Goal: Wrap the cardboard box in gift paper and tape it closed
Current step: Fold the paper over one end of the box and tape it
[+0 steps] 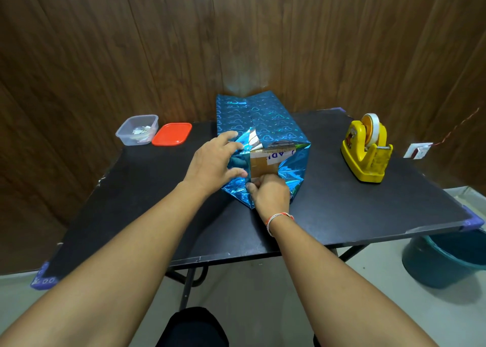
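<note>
A cardboard box [264,164] lies in the middle of the black table [131,194], its top and sides covered in shiny blue gift paper [265,118] with a heart pattern. The near end is uncovered, showing brown cardboard and a white label. My left hand [213,162] presses with spread fingers against the left paper flap at that end. My right hand [271,192] has its fingers curled on the bottom paper flap below the bare cardboard. A yellow tape dispenser [366,153] with a roll of tape stands to the right of the box.
A clear plastic tub [137,129] with small items and its red lid [172,134] sit at the table's far left. A wooden wall rises right behind the table. A teal bucket [447,260] stands on the floor at the right.
</note>
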